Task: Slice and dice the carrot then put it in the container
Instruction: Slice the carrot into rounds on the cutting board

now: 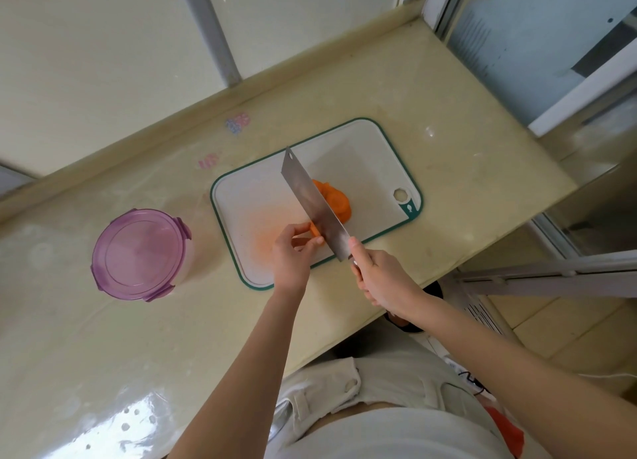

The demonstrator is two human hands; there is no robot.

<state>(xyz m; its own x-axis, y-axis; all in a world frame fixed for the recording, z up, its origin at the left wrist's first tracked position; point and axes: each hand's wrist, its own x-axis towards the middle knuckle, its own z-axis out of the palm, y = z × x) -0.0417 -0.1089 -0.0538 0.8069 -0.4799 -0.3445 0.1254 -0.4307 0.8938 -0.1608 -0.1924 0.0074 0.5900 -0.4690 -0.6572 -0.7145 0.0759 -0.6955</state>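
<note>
A white cutting board (372,155) is lying on the counter (448,120), a purple-lidded tub (138,255) sitting to its left. The right hand (379,279) is curling round the handle of the big knife (313,203). The left hand (293,251) is pinching a carrot piece (314,229) by the blade. Cut carrot (336,200) is lying heaped right of the blade.

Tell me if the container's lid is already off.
No, the purple lid sits on the container, left of the cutting board.
</note>
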